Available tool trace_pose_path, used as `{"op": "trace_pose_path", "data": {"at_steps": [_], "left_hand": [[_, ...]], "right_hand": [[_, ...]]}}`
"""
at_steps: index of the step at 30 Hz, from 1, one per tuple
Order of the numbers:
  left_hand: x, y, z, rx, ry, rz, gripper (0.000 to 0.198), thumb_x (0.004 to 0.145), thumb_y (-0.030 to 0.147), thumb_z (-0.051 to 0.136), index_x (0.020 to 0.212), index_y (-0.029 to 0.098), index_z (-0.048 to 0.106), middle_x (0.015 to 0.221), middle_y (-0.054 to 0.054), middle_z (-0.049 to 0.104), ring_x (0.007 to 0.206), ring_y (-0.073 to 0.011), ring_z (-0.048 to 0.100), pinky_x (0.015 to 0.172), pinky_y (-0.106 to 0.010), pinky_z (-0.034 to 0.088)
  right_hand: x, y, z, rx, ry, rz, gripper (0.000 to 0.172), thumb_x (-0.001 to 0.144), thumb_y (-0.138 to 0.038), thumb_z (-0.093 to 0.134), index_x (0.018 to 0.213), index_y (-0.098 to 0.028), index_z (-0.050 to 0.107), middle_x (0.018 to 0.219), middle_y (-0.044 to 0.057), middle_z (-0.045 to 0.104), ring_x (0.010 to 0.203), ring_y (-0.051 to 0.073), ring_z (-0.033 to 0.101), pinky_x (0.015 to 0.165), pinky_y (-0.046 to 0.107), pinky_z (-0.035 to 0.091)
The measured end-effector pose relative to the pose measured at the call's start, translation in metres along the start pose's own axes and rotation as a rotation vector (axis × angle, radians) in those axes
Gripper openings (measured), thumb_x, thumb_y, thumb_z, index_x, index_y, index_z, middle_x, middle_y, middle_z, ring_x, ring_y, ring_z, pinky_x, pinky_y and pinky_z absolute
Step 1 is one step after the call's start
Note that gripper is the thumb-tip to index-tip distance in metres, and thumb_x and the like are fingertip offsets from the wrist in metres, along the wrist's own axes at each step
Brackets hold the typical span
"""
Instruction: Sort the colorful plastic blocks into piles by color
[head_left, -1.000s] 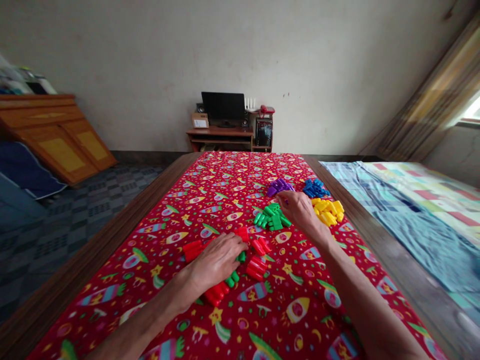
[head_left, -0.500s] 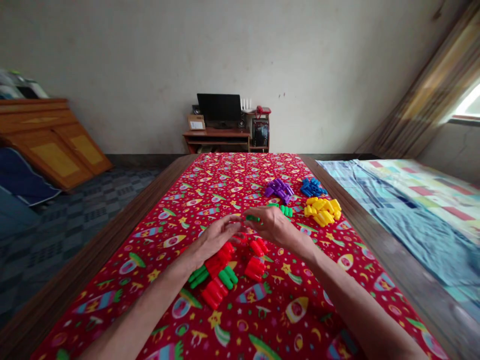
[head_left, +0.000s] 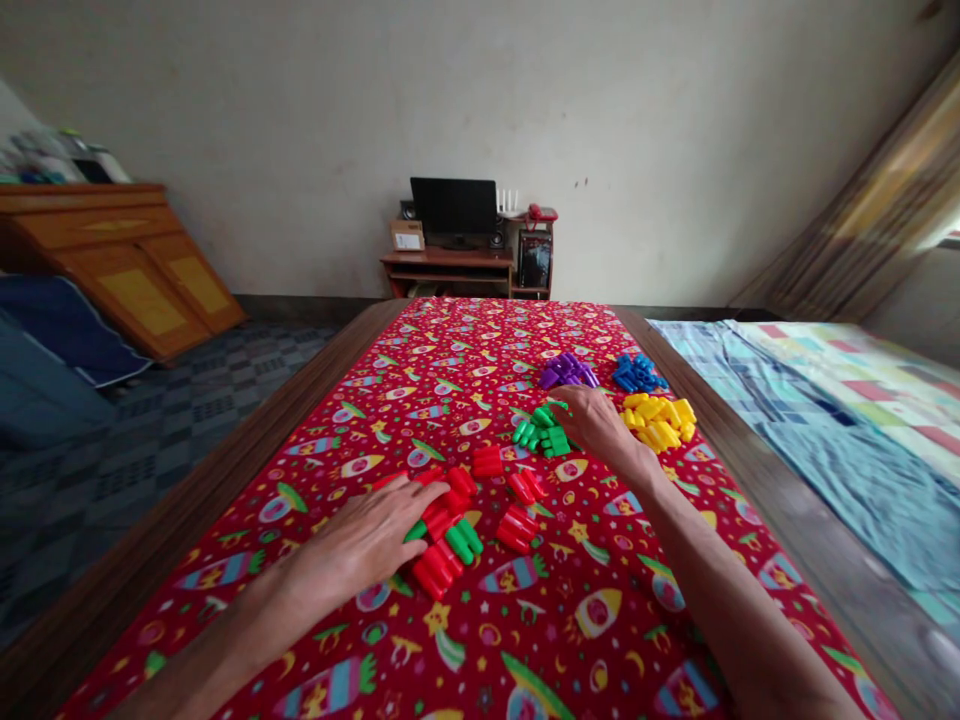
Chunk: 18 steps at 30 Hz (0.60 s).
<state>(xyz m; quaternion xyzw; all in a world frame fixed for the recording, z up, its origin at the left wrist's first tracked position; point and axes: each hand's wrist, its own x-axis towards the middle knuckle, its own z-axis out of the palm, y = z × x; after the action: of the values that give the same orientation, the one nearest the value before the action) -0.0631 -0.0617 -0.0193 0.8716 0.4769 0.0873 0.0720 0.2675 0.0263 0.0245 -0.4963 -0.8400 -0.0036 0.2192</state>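
Small plastic pieces lie sorted by colour on a red patterned tablecloth point(head_left: 465, 370). My left hand point(head_left: 367, 540) rests with its fingers closed over a mixed red and green pile point(head_left: 450, 540) near me. My right hand point(head_left: 596, 420) reaches to the green pile point(head_left: 541, 433), fingers curled at its right side; whether they hold a piece is hidden. Further out lie a purple pile point(head_left: 566, 370), a blue pile point(head_left: 636, 374) and a yellow pile point(head_left: 658, 422).
The wooden table edge point(head_left: 300, 400) shows on both sides of the cloth. A bed with checked covers point(head_left: 832, 400) stands close on the right. A wooden cabinet point(head_left: 127, 260) is at the left, and a desk with a monitor point(head_left: 454, 210) at the far wall.
My hands met over the red pile half a second ago. Since then my right hand has gone back out to the green pile and my left has dropped onto the mixed pile.
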Motion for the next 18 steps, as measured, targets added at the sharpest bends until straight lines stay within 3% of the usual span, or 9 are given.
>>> {"op": "trace_pose_path", "data": {"at_steps": [5,9,12,15,18], "left_hand": [[0.011,0.011,0.011,-0.059,0.089,-0.037,0.050,0.084,0.027,0.060,0.133,0.025,0.053,0.131,-0.009,0.062,0.117,-0.0273,0.059,0.103,-0.040,0.044],[0.028,0.010,0.008,-0.174,0.090,-0.124,0.043,0.090,0.032,0.051,0.133,0.024,0.052,0.112,-0.007,0.070,0.101,-0.0245,0.066,0.090,-0.037,0.051],[0.020,0.000,0.002,-0.198,0.118,-0.097,0.042,0.089,0.037,0.055,0.129,0.026,0.055,0.117,-0.007,0.067,0.106,-0.0248,0.063,0.092,-0.036,0.050],[0.004,-0.006,0.000,-0.174,0.089,-0.005,0.035,0.083,0.031,0.065,0.118,0.026,0.063,0.116,-0.007,0.067,0.111,-0.0256,0.059,0.097,-0.037,0.047],[-0.005,-0.008,0.003,-0.190,0.051,0.080,0.031,0.082,0.025,0.066,0.114,0.026,0.065,0.113,-0.005,0.067,0.111,-0.0239,0.057,0.097,-0.035,0.047]], "right_hand": [[0.004,-0.038,-0.002,0.159,-0.058,-0.120,0.021,0.092,-0.015,0.045,0.088,-0.012,0.065,0.075,0.006,0.066,0.065,0.011,0.055,0.061,0.022,0.034],[-0.008,-0.078,0.011,0.244,-0.264,-0.346,0.017,0.090,-0.016,0.050,0.084,-0.016,0.066,0.068,0.001,0.063,0.056,0.008,0.049,0.054,0.021,0.028],[-0.024,-0.101,0.026,0.162,-0.348,-0.494,0.011,0.087,-0.023,0.059,0.092,-0.018,0.067,0.075,0.003,0.067,0.065,0.012,0.056,0.057,0.023,0.034],[-0.039,-0.116,0.038,0.002,-0.272,-0.558,0.018,0.086,-0.021,0.059,0.102,-0.017,0.065,0.084,0.008,0.068,0.077,0.019,0.060,0.063,0.028,0.039],[-0.038,-0.120,0.035,-0.077,-0.296,-0.542,0.016,0.087,-0.012,0.051,0.092,-0.017,0.065,0.072,0.006,0.066,0.064,0.017,0.057,0.056,0.028,0.035]]}}
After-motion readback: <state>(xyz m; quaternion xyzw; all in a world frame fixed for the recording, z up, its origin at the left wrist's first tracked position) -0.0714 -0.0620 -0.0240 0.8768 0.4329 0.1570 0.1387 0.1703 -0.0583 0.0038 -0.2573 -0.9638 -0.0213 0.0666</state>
